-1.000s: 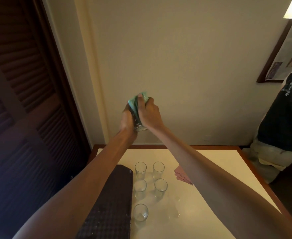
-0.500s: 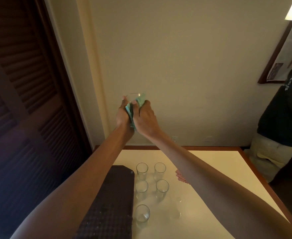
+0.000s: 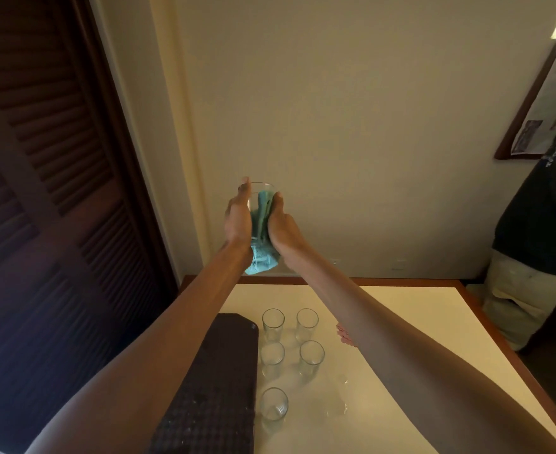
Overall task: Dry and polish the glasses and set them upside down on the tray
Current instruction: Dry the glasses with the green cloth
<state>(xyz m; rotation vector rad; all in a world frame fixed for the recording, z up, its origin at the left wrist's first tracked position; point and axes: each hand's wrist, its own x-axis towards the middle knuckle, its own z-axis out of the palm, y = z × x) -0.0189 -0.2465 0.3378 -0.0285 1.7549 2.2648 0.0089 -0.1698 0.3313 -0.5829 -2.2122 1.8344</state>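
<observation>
Both hands are held up high in front of the wall, above the far edge of the desk (image 3: 401, 322). The left hand (image 3: 237, 217) holds a glass (image 3: 262, 189) by its left side, with the thumb up by the rim. The right hand (image 3: 285, 229) presses a blue-green cloth (image 3: 262, 262) to the other side of the glass, with its thumb on the cloth. The cloth shows through the glass and hangs out below, between the two wrists. It is hard to tell if it is inside the glass or wrapped round it. The fingers of both hands are hidden behind.

Down on the desk, five more glasses (image 3: 273, 324) stand mouth up, close together, just beside the right edge of a dark tray (image 3: 217, 388). A pink rag (image 3: 344, 335) peeks out from under the right arm.
</observation>
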